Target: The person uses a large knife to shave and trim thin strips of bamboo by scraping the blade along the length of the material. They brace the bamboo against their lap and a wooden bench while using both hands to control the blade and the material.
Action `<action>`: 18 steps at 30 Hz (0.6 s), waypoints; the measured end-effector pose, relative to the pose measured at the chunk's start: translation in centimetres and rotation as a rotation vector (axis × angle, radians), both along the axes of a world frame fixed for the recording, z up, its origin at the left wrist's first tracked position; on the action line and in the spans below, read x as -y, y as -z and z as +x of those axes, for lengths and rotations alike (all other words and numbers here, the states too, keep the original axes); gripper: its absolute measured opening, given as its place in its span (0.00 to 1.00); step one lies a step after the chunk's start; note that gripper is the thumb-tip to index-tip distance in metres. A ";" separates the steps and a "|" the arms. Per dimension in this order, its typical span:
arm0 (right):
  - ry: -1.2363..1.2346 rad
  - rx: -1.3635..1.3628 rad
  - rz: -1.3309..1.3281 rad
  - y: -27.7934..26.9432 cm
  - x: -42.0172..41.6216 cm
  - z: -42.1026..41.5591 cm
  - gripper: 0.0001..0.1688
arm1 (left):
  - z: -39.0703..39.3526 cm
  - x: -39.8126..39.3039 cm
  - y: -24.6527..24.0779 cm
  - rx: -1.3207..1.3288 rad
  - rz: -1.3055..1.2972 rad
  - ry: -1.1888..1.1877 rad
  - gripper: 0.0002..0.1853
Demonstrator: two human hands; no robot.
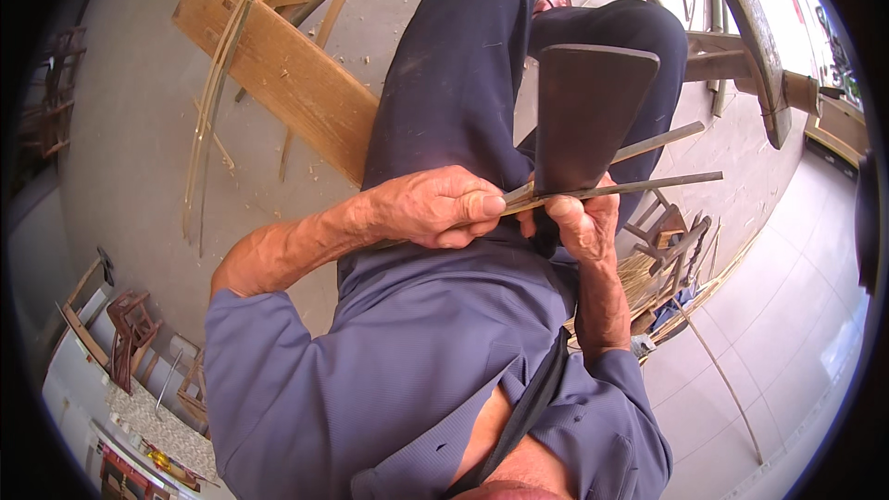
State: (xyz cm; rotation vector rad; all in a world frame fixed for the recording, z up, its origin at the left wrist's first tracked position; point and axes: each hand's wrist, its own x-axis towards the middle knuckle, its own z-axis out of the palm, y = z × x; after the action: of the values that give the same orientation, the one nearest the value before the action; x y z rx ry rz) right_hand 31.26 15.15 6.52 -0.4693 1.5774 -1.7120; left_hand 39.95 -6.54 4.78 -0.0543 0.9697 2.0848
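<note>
My left hand [444, 208] is closed around a narrow strip, apparently bamboo, with the thumb on top. My right hand [587, 222] is beside it, its fingers around the base of a broad dark knife blade [594, 111] and its thumb against the strip. The handle is hidden by the hand. The blade stands up between my knees, wide end away from me, and is lodged in the strip. To its right the strip parts into two lengths, an upper one [660, 142] and a lower one [667, 182]. The strip's other end is hidden behind my left forearm.
A wooden bench [292, 83] lies at the upper left, with long thin strips [226, 55] across it. A curved wooden frame [753, 35] stands at the upper right. Small chairs and a bundle of thin strips [632, 278] are at the right. Shavings litter the floor.
</note>
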 end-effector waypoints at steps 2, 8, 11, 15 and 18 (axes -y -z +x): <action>0.004 0.043 -0.020 -0.2 0.0 -0.1 0.28 | -0.2 0.0 0.0 0.020 -0.018 0.008 0.26; 0.029 0.133 -0.024 -0.1 -0.1 0.3 0.18 | 0.2 0.1 0.1 0.053 -0.006 0.002 0.26; 0.058 0.048 -0.021 -0.3 -0.3 -0.1 0.18 | -1.4 0.6 -1.9 -0.006 -0.090 0.064 0.25; 0.107 -0.058 -0.108 -2.3 -1.0 -1.6 0.23 | -2.3 1.2 -5.0 -0.072 -0.160 0.142 0.25; 0.197 -0.096 -0.143 -4.1 -3.1 -3.9 0.23 | 0.0 3.2 -3.0 0.003 -0.045 0.201 0.25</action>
State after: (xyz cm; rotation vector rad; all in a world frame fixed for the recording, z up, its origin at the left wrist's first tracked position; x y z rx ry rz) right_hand 27.37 18.20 10.62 -0.4873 1.6203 -1.9874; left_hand 39.98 -9.70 7.78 0.0165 0.9790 1.8787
